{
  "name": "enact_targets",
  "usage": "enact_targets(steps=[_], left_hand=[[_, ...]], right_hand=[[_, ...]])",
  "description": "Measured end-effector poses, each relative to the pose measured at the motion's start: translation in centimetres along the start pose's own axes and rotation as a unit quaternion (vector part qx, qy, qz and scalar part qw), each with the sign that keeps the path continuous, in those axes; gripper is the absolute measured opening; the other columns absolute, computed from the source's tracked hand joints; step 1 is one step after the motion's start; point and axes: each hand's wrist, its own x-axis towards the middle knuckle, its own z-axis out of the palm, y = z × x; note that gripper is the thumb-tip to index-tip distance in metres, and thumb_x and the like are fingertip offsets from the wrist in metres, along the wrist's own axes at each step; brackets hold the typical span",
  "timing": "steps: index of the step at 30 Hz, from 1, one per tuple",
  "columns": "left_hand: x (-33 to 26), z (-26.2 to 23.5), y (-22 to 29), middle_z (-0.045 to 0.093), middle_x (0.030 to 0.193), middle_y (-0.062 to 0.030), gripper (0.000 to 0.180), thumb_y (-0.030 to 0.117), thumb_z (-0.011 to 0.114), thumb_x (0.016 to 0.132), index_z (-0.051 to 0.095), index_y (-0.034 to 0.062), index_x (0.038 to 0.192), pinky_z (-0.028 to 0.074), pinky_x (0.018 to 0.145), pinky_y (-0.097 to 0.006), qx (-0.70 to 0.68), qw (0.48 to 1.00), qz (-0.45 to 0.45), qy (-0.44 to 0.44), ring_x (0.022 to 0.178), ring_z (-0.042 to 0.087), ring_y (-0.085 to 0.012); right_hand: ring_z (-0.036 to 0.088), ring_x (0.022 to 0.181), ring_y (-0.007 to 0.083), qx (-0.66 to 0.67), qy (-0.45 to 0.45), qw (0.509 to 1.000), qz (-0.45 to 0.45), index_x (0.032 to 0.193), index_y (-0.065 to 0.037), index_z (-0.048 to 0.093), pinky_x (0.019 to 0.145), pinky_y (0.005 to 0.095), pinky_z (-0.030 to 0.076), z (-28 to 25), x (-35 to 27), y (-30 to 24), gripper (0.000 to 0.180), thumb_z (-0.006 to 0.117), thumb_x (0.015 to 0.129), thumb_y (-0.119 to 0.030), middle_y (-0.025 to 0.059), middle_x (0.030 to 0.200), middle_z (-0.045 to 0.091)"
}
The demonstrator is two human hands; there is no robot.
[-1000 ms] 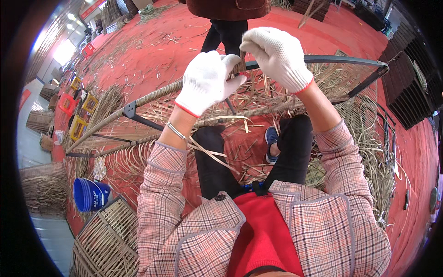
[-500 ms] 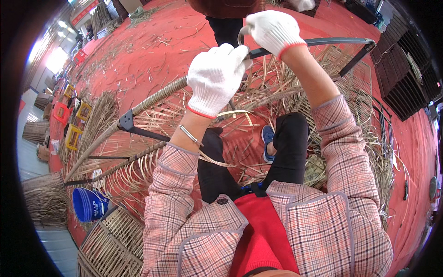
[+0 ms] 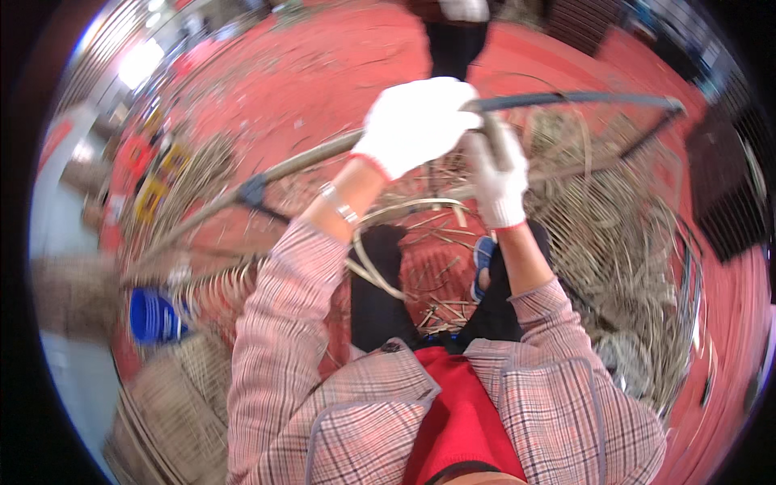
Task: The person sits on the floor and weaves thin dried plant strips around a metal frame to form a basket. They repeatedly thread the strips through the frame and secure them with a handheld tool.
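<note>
A dark metal frame bar (image 3: 582, 99) runs across in front of me, its left part wrapped with tan wicker strip (image 3: 311, 159). My left hand (image 3: 420, 125), in a white knit glove, is closed round the bar where the wrapping meets the bare metal. Just below the bar is my right hand (image 3: 497, 182), also gloved, its fingers closed on a flat wicker strip (image 3: 495, 139) that comes down from the bar. Motion blurs both hands a little. A pale loose strip (image 3: 368, 263) hangs below my left wrist.
Loose wicker strips (image 3: 606, 226) lie heaped on the red floor to the right. A blue bucket (image 3: 149, 315) stands at left, yellow crates (image 3: 153, 194) beyond it. Dark brown stacked slatted pieces (image 3: 727, 178) are at far right. Another person's legs (image 3: 454, 50) stand ahead.
My right hand has come down from above the bar to below it, bringing the strip over. My left hand keeps its grip on the bar. The view has shifted slightly.
</note>
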Motion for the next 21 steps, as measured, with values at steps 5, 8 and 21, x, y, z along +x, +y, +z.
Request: enact_targets(steps=[5, 8, 21], left_hand=[[1.0, -1.1, 0.5, 0.075, 0.093, -0.012, 0.031, 0.041, 0.064, 0.09, 0.076, 0.0142, 0.099, 0.058, 0.077, -0.048, 0.03, 0.995, -0.018, -0.094, 0.091, 0.073, -0.0336], [1.7, -1.3, 0.5, 0.076, 0.093, -0.0138, 0.035, 0.043, 0.066, 0.089, 0.077, 0.013, 0.102, 0.058, 0.077, -0.049, 0.013, 0.995, -0.004, -0.102, 0.089, 0.073, -0.0355], [2.8, -0.3, 0.4, 0.076, 0.09, -0.0129, 0.034, 0.04, 0.07, 0.084, 0.079, 0.0097, 0.096, 0.058, 0.073, -0.047, 0.015, 0.995, -0.038, -0.094, 0.085, 0.074, -0.0335]], right_hand=[[0.061, 0.122, 0.0211, 0.198, 0.071, 0.97, 0.122, 0.14, 0.002, 0.056, 0.108, 0.0351, 0.048, 1.2, -0.5, -0.4, 0.038, 0.062, 0.103, -0.006, 0.0129, 0.135, 0.063], [0.061, 0.118, 0.0198, 0.195, 0.078, 0.966, 0.15, 0.141, 0.004, 0.055, 0.102, 0.0338, 0.05, 1.4, 0.1, -0.4, 0.042, 0.065, 0.103, -0.01, 0.0131, 0.133, 0.063], [0.066, 0.092, 0.0221, -0.152, 0.022, 0.986, 0.065, 0.126, 0.004, 0.065, 0.083, 0.0358, 0.053, 1.3, 2.5, 0.7, 0.033, 0.062, 0.102, -0.017, 0.0146, 0.112, 0.068]])
